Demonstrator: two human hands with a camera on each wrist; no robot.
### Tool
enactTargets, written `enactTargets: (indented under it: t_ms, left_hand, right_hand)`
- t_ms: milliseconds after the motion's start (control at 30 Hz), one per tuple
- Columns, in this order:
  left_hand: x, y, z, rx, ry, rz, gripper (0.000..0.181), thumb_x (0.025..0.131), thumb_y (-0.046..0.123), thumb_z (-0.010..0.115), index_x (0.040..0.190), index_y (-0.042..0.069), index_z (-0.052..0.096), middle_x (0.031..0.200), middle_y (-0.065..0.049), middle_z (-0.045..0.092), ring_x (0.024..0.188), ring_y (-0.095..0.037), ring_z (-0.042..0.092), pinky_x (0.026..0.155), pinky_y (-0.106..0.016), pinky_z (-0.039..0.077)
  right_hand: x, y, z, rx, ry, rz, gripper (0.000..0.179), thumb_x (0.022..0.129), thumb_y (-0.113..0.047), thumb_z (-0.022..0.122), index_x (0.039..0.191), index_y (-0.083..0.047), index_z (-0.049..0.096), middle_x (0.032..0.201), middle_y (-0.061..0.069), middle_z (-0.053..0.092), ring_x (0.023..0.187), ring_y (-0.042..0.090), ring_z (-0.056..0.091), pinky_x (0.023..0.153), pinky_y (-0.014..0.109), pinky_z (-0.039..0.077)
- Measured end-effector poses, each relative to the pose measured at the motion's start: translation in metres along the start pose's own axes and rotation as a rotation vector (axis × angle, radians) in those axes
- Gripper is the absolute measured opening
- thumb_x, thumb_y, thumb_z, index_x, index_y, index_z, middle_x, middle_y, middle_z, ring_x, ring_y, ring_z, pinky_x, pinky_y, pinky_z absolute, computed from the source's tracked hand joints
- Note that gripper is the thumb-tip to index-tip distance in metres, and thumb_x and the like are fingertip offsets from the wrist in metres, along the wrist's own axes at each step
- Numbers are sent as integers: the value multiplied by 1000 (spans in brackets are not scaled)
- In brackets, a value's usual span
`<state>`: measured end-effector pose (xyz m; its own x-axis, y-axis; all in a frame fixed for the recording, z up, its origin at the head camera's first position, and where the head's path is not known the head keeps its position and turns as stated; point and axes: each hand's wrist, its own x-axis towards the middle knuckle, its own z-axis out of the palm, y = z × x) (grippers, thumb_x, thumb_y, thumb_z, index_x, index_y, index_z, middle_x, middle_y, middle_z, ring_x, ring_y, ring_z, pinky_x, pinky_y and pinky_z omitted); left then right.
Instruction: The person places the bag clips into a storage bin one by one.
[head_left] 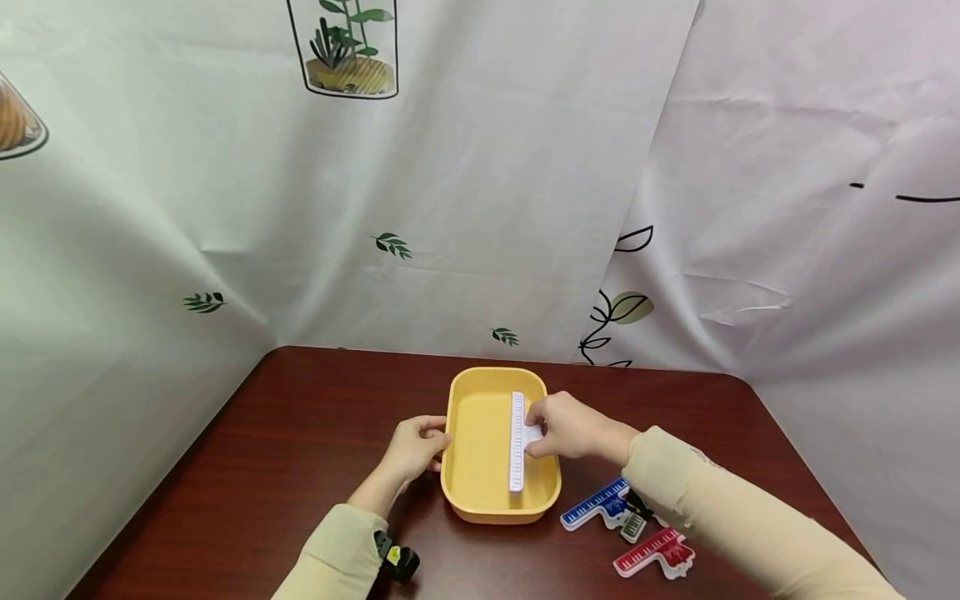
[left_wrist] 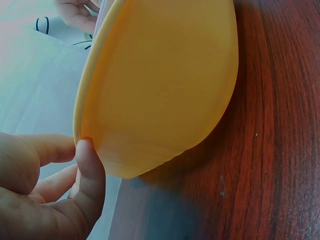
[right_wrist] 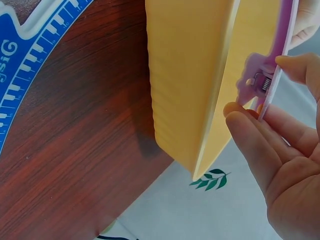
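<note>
A yellow plastic tub (head_left: 467, 515) stands on the table. At its left side my left hand (head_left: 411, 450) pinches the rim; the left wrist view shows fingertips on both faces of that wall. My right hand (head_left: 573, 427) holds a pale purple music clip (head_left: 517, 442) by its grip end, over the right half of the tub. The clip's long bar, with a keyboard pattern, runs lengthwise along the tub. In the right wrist view the purple clip (right_wrist: 257, 75) shows its metal spring, with thumb and fingers on its grip end.
Right of the tub lie a blue keyboard-pattern clip (head_left: 596, 504), a red one (head_left: 648, 552) and a dark one (head_left: 633, 527), partly under the right forearm. The dark red wooden table (head_left: 315, 467) meets hanging printed white cloth (head_left: 465, 208) at the back and sides.
</note>
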<state>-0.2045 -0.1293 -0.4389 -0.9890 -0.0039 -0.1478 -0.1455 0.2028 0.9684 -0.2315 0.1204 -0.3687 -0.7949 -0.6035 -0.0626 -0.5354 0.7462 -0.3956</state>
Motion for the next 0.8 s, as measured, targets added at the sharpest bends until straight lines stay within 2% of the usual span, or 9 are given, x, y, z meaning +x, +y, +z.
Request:
enactTargets:
  t_ms: [333, 467, 600, 700, 800]
  left_hand:
    - [-3, 1, 1, -18, -9, 5, 39, 87, 0, 59, 124, -10, 53, 87, -17, 63, 60, -13, 59, 48, -27, 53]
    - [-17, 17, 0, -20, -20, 10, 38, 87, -2, 56, 124, -13, 52, 88, -20, 62, 61, -14, 59, 49, -27, 54]
    - [-15, 14, -1, -17, -15, 14, 39, 87, -2, 57, 124, -12, 52, 86, -17, 62, 60, -13, 59, 49, -27, 54]
    - [-4, 2, 0, -18, -4, 11, 40, 86, -1, 58, 125, -10, 53, 84, -13, 62, 59, -12, 58, 48, -28, 54]
    - [-5, 3, 0, -21, -2, 9, 40, 86, -1, 59, 125, -9, 54, 83, -12, 62, 58, -12, 58, 48, -28, 54]
  right_hand:
    - [5, -2, 1, 17, -20, 7, 26, 75, -25, 77, 91, -7, 68, 75, -3, 60, 66, 8, 54, 57, 18, 49]
    - [6, -3, 4, 9, -17, -13, 25, 74, -25, 77, 89, -7, 68, 72, -4, 59, 64, 7, 54, 56, 18, 48]
    - [8, -4, 5, 4, -16, -21, 24, 73, -25, 77, 87, -8, 68, 71, -5, 58, 63, 6, 53, 55, 17, 48]
    - [11, -3, 7, 5, -22, -15, 23, 74, -26, 76, 86, -9, 67, 70, -5, 58, 63, 7, 53, 55, 18, 48]
    - [14, -3, 8, 3, -25, -17, 23, 74, -27, 76, 86, -9, 67, 70, -5, 58, 63, 7, 53, 55, 18, 48]
